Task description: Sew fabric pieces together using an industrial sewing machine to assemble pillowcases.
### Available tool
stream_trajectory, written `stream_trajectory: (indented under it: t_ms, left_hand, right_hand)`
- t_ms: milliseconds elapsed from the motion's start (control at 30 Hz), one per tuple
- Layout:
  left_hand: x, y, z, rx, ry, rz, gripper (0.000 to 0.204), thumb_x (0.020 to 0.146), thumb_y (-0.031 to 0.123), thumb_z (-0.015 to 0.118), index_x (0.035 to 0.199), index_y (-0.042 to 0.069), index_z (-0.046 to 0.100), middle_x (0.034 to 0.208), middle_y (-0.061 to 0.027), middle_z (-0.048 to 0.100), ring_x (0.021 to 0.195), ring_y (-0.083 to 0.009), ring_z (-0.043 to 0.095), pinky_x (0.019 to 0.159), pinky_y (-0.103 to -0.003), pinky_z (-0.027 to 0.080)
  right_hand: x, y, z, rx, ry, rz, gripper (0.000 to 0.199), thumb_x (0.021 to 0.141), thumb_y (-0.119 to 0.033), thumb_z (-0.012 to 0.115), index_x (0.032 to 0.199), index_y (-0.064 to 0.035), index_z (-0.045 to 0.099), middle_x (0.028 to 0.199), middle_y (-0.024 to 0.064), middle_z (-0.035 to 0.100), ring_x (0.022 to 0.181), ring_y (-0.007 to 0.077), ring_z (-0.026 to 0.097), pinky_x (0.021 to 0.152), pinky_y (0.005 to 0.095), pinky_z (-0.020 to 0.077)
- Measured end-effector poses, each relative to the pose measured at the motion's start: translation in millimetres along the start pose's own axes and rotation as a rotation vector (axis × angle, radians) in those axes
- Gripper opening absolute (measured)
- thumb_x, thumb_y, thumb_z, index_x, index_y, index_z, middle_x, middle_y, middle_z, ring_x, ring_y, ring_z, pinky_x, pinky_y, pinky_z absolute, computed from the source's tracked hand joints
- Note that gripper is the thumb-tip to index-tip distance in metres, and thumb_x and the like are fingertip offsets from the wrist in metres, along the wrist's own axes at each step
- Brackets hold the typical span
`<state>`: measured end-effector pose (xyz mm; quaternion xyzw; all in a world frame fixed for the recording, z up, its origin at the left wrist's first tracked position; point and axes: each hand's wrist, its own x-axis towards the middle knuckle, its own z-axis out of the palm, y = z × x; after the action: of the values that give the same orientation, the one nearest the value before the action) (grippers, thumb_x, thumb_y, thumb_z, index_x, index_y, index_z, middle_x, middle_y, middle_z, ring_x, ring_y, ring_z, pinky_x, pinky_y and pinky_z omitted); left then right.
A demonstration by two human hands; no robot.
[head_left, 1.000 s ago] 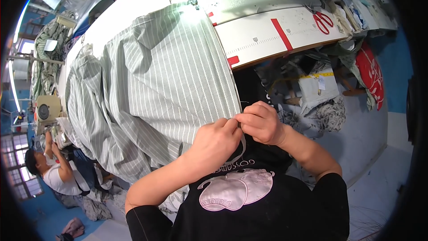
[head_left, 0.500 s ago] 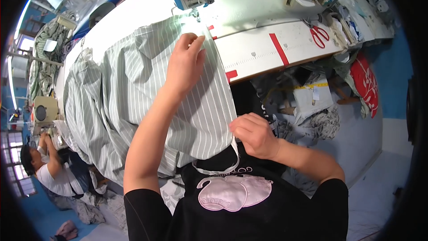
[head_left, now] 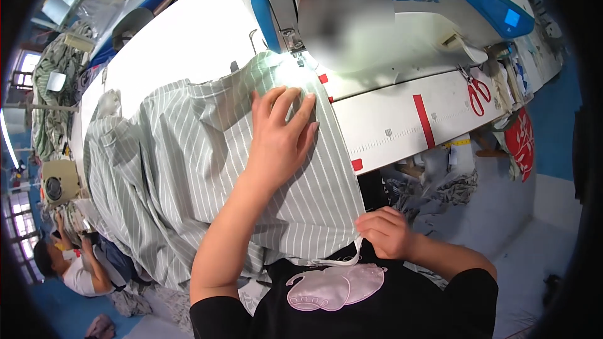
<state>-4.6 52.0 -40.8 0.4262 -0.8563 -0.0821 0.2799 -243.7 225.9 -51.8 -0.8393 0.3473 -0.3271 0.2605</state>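
Note:
A wide piece of grey-green fabric with white stripes (head_left: 207, 132) lies over the table, its far edge under the lit needle area of a sewing machine (head_left: 440, 0). My left hand (head_left: 279, 135) rests on the fabric just short of the needle, fingers spread and laid flat. Close to my body, my right hand (head_left: 384, 233) pinches the fabric's right edge near its lower corner. From that corner a narrow pale strip (head_left: 336, 262) hangs and curves leftward across my black shirt. The fabric edge runs fairly straight between needle and right hand.
Red-handled scissors (head_left: 478, 97) lie at the table's right, beyond a red tape mark (head_left: 424, 120). Below the right table edge is a heap of crumpled fabric (head_left: 458, 188). Another person (head_left: 88, 270) sits at far left, near a beige machine (head_left: 59, 182).
My left hand's fingers have spread out flat on the fabric. My right hand still pinches the edge. The view has shifted, so the machine and both hands appear lower and farther right.

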Motion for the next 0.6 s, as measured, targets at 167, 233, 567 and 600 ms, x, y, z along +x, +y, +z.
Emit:
stream_trajectory:
  t_ms: [167,233,567,600]
  left_hand:
    - [7.6,-4.5,-2.7,0.045,-0.04,-0.031,0.048,0.082,0.008,0.072,0.129,0.008,0.062,0.129,-0.0124,0.053,0.126,-0.0345,0.047,0.11,-0.063,0.03]
    - [9.6,-5.4,-1.9,0.034,-0.038,-0.035,0.049,0.083,0.009,0.072,0.13,0.009,0.062,0.129,-0.0123,0.052,0.127,-0.0345,0.046,0.111,-0.064,0.028]
    - [55.4,-38.5,5.9,-0.381,0.153,-0.378,0.033,0.078,-0.003,0.062,0.111,0.002,0.064,0.115,-0.0178,0.058,0.107,-0.0389,0.053,0.096,-0.046,0.044]
    - [68.9,-56.4,14.7,-0.275,0.261,-0.32,0.03,0.079,-0.003,0.062,0.108,0.002,0.063,0.114,-0.0174,0.059,0.107,-0.0391,0.052,0.094,-0.047,0.044]
  right_hand:
    - [9.2,5.1,-1.6,-0.041,-0.019,-0.007,0.012,0.068,0.002,0.062,0.078,-0.0022,0.062,0.093,0.0077,0.067,0.092,0.0227,0.068,0.071,0.0331,0.0497]
    - [11.1,6.0,-1.8,-0.053,-0.021,-0.008,0.011,0.068,0.002,0.062,0.078,-0.0024,0.062,0.093,0.0075,0.067,0.092,0.0225,0.068,0.071,0.0328,0.0496]
    - [15.6,-2.9,1.7,-0.063,0.017,0.041,0.016,0.065,0.006,0.06,0.08,0.001,0.062,0.094,0.0112,0.066,0.091,0.0261,0.067,0.072,0.0352,0.0498]
    - [16.5,-4.9,1.4,-0.056,0.018,0.042,0.017,0.064,0.008,0.059,0.08,0.002,0.062,0.093,0.0117,0.065,0.091,0.0268,0.068,0.071,0.0359,0.05]
